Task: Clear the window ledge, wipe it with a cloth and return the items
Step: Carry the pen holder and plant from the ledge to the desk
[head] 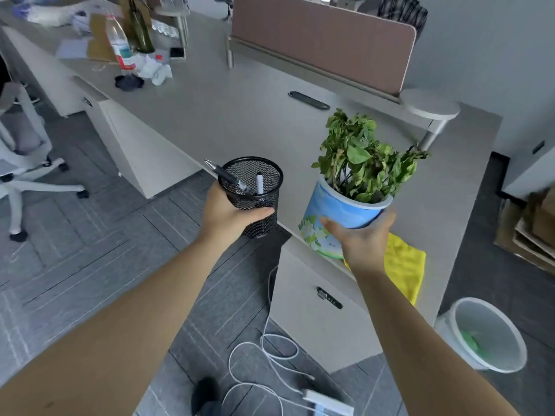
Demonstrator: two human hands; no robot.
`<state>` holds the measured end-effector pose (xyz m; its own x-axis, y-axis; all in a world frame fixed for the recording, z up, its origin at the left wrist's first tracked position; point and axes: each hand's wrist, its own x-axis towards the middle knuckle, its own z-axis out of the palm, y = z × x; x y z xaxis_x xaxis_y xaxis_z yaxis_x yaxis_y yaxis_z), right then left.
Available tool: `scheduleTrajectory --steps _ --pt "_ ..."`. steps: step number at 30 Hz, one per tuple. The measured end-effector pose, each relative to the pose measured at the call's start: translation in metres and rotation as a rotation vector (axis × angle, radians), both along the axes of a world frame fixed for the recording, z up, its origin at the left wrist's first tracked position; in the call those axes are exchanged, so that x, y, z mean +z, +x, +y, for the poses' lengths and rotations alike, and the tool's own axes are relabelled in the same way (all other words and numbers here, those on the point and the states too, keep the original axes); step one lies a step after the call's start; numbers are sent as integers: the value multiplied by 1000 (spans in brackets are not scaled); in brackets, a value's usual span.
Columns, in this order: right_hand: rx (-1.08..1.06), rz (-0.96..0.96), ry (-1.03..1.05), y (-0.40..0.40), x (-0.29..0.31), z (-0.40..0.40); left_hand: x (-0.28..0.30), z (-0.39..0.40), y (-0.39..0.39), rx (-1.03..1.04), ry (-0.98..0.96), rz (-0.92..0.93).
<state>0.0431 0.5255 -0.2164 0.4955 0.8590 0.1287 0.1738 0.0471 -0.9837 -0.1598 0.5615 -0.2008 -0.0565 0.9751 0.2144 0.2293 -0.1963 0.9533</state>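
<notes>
My left hand (229, 214) grips a black mesh pen holder (255, 193) with a black pen and a white marker in it, held in the air at the desk's near edge. My right hand (360, 238) holds a blue pot (333, 214) with a wilted green plant (363, 157), tilted a little to the right, above the desk's near corner. A yellow cloth (405, 265) lies on the desk's near corner, partly behind my right hand and hanging over the edge. The window ledge is not in view.
The long grey desk (225, 115) has a brown divider (324, 40) at the back, and a plastic bottle (120, 45), a green bottle and crumpled paper at far left. A white bin (486, 334) stands at lower right. White cables (270, 355) lie on the floor; an office chair (24, 163) is at left.
</notes>
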Motion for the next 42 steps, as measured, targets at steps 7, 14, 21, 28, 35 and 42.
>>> scheduleTrajectory --steps 7,14,21,28,35,42 --pt "-125 -52 -9 -13 -45 109 -51 140 2 -138 -102 30" --pt "-261 -56 -32 -16 -79 202 -87 251 6 -241 -126 105" --pt "-319 -91 -20 -13 -103 243 -120 299 8 -280 -195 66" --pt "-294 -94 -114 -19 -103 244 -128 299 3 -354 -240 41" --pt "-292 -203 -313 -16 -92 202 -120 242 1 -87 -355 214" --pt "-346 -261 -382 21 -76 116 -107 160 47 -136 -362 271"
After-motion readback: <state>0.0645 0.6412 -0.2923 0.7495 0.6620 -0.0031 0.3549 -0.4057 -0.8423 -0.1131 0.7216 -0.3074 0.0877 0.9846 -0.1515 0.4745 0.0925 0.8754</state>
